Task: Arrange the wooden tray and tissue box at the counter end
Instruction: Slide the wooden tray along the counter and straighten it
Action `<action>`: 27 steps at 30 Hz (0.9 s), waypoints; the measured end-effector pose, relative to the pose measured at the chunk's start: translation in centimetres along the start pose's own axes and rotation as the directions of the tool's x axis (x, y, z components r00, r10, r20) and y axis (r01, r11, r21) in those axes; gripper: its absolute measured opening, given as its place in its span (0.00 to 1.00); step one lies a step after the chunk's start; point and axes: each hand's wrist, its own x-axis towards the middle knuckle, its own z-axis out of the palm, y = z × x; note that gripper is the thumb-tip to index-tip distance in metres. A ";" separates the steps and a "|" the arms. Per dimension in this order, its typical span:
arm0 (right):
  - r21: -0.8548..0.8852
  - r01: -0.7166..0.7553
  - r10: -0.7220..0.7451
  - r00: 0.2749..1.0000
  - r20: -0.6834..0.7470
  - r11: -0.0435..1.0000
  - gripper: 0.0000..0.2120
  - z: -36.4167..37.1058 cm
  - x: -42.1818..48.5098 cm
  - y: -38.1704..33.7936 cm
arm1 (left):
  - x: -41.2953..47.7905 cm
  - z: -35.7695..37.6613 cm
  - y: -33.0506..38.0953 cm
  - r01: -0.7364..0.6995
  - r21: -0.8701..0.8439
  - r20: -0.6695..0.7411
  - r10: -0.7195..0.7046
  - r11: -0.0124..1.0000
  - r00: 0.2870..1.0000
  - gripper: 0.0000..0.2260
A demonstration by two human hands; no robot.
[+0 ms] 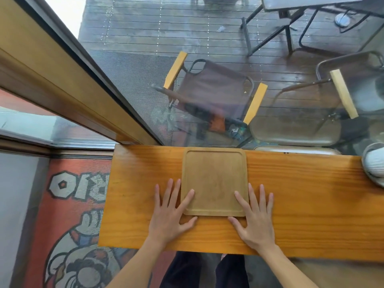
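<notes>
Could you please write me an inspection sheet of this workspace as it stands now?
Surface: wooden counter, its left end in view, set against a window.
Job's things: square wooden tray lies flat and empty near the counter's far edge; tissue box not seen.
Clutter: a pale ribbed object at the right edge, cut off by the frame; cannot tell what it is.
Hands: left hand and right hand lie flat and open at the tray's near corners, index fingers on the tray.
Cables: nothing seen.
Surroundings: folding chair and metal table legs on a wet deck outside; printed floor mat below left.
</notes>
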 end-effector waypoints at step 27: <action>-0.077 0.001 0.005 0.997 0.075 0.997 0.39 -0.3 0.1 -0.6 | -0.2 0.6 -0.1 -0.008 -0.009 -0.056 0.007 1.000 0.998 0.40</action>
